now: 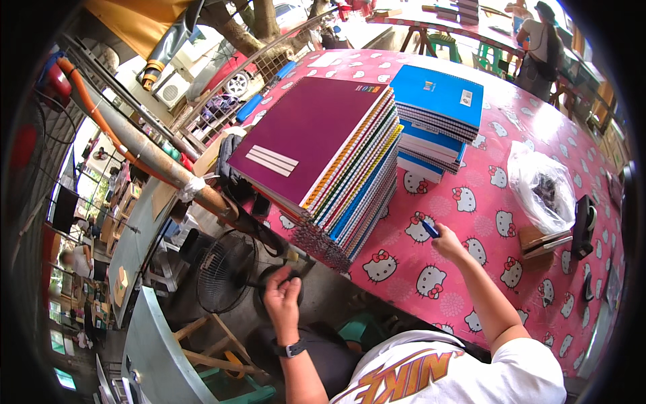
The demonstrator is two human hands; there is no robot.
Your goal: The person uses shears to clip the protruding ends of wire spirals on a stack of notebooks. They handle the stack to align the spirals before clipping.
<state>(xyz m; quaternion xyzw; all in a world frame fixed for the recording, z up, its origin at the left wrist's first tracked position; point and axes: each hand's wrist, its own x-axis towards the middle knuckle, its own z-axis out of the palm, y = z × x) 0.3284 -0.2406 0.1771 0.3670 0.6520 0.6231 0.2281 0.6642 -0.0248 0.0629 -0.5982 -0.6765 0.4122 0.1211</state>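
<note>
My right hand (448, 244) is closed on a blue pen (429, 229), held just above the pink tablecloth (404, 296) with its printed cat faces. To the left rises a tall stack of spiral notebooks (316, 141), a purple cover on top and many-coloured edges showing along its side. Behind it and to the right stands a lower pile of blue spiral notebooks (437, 101), its layers set unevenly. Off the table's near left edge hangs my left hand (282, 296), a dark watch on the wrist. Its fingers are loosely bent and apart, and nothing shows in them.
A clear plastic bag (542, 188) lies at the table's right, near a brown block-like object (538, 246) and a black object (584, 227). A black fan (227, 269) stands below the table's left edge, by a metal pole (155, 158). Another person (542, 50) stands far right.
</note>
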